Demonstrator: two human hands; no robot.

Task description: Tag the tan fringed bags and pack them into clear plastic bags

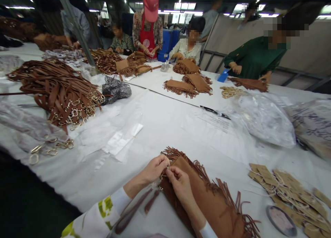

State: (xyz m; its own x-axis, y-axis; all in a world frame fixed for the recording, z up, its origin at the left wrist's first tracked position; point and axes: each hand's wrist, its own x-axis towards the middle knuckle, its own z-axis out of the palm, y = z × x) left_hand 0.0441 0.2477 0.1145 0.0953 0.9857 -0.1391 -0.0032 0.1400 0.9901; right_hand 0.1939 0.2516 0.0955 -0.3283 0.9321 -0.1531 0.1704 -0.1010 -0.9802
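Observation:
A brown fringed bag [204, 193] lies at the near edge of the table, its long fringe spread out to the right. At the bag's upper left corner my left hand [155, 168] is closed in a pinch. Close against it, my right hand [181, 184] also pinches, its wrist over the bag. What sits between the fingertips is small and mostly hidden. Gold-coloured metal hardware [162, 176] shows just below the fingers. A brown strap [134, 210], partly under clear plastic, lies beneath my left forearm.
A heap of brown straps [59, 90] with gold clasps lies left. Kraft paper tags [292, 189] with white strings and an oval dish [281, 220] are at right. A black pen-like tool [214, 112] and plastic bags [266, 121] lie beyond. Several co-workers stand or sit across the table.

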